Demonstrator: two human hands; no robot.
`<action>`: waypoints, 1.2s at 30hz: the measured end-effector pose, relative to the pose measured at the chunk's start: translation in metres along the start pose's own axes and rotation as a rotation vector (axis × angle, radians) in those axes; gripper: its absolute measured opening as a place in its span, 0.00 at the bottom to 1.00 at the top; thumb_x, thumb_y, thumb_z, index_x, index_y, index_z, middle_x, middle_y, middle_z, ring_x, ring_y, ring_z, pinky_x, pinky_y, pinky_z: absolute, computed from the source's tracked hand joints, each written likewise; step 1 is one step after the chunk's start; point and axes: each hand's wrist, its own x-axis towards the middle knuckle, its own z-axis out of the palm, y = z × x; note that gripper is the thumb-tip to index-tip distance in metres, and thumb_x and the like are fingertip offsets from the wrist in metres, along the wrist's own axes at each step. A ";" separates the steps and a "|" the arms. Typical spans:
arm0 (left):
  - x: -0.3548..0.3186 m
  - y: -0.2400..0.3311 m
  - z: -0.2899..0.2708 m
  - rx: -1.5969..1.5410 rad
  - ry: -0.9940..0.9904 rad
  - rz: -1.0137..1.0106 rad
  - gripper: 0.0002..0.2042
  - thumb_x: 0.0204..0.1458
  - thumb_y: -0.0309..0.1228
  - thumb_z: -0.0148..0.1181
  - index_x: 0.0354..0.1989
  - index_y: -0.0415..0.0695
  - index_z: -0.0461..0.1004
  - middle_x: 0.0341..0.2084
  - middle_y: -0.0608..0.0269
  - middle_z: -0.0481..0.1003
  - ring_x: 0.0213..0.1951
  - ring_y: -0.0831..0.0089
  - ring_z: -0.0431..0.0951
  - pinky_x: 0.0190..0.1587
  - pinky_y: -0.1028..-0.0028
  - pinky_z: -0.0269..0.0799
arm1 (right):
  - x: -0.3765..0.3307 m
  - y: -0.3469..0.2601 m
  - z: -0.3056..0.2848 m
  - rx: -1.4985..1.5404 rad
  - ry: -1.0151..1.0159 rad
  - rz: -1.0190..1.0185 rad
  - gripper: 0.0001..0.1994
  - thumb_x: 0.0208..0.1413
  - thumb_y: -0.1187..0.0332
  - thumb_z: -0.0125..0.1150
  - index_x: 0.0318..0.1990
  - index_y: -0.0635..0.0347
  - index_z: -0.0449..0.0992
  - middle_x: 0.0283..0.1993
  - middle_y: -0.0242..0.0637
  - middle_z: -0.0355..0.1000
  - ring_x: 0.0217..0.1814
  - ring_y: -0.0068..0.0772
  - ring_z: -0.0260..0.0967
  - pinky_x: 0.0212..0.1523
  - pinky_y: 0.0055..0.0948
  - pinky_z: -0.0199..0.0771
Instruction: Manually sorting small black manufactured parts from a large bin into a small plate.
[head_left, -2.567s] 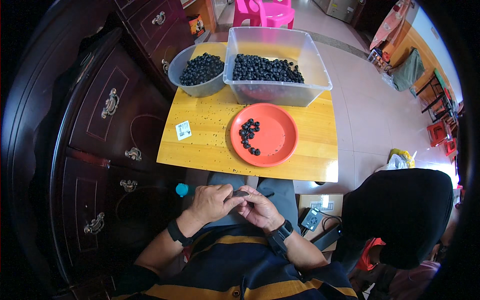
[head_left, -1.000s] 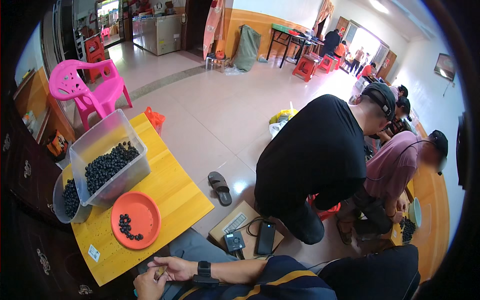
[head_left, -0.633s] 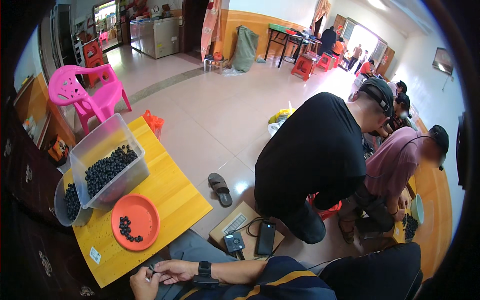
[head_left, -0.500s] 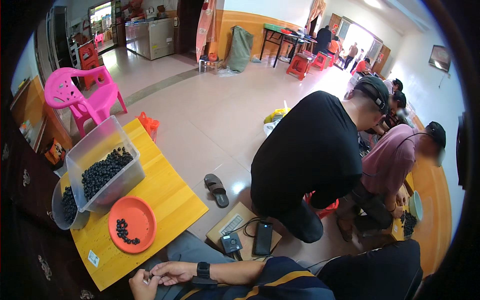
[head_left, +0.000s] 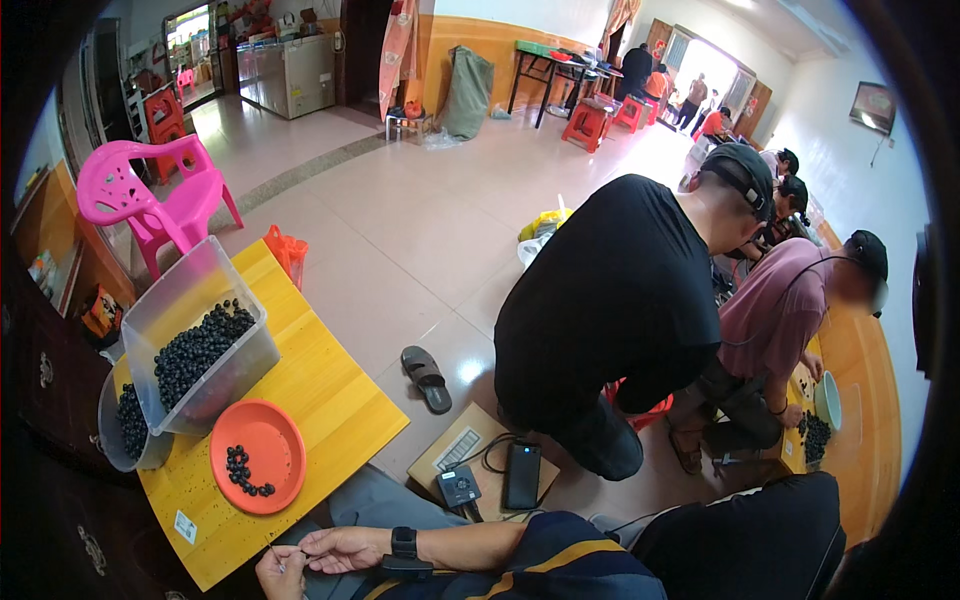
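My left hand (head_left: 281,573) and my right hand (head_left: 342,550) meet at the bottom of the view, just past the front corner of the yellow table (head_left: 350,400). Both are closed in a pinch, fingertips together. A thin strand (head_left: 269,543) sticks up from my left fingers. Something small and dark shows between the two hands, too small to name. Nearest to them on the table is an orange plate (head_left: 285,450) with several dark round beads or berries (head_left: 240,468) on it. Behind it a clear plastic bin (head_left: 250,350) holds a heap of the same dark balls (head_left: 200,350).
A round clear tub (head_left: 155,455) with more dark balls stands left of the bin. A pink chair (head_left: 180,205) is beyond the table. On the floor lie a sandal (head_left: 427,380) and a cardboard box (head_left: 445,450) bearing black devices. A co-worker in black (head_left: 610,320) bends over close on the right.
The view has shifted slightly, so the whole scene sits a little further left. My hands stay together, and the thin strand now shows above my left fingers.
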 end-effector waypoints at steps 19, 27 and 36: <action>-0.006 0.006 0.011 -0.077 -0.009 0.053 0.05 0.56 0.27 0.61 0.38 0.41 0.75 0.21 0.73 0.69 0.19 0.88 0.61 0.21 0.86 0.54 | 0.007 0.006 -0.011 0.135 -0.085 0.036 0.02 0.60 0.66 0.60 0.38 0.46 0.74 0.33 0.23 0.75 0.35 0.19 0.76 0.33 0.17 0.78; -0.003 0.001 0.008 -0.125 -0.030 0.043 0.04 0.57 0.28 0.59 0.38 0.42 0.75 0.19 0.75 0.66 0.17 0.88 0.59 0.20 0.86 0.51 | 0.006 0.007 -0.008 0.145 -0.047 0.039 0.02 0.60 0.66 0.60 0.39 0.48 0.74 0.33 0.22 0.76 0.33 0.18 0.76 0.33 0.17 0.78; 0.004 -0.013 -0.009 0.171 0.025 0.019 0.09 0.59 0.35 0.57 0.42 0.43 0.73 0.20 0.71 0.68 0.19 0.84 0.64 0.22 0.84 0.58 | 0.001 -0.003 -0.014 0.156 -0.031 -0.055 0.05 0.62 0.66 0.58 0.43 0.52 0.75 0.35 0.26 0.77 0.32 0.18 0.75 0.33 0.18 0.79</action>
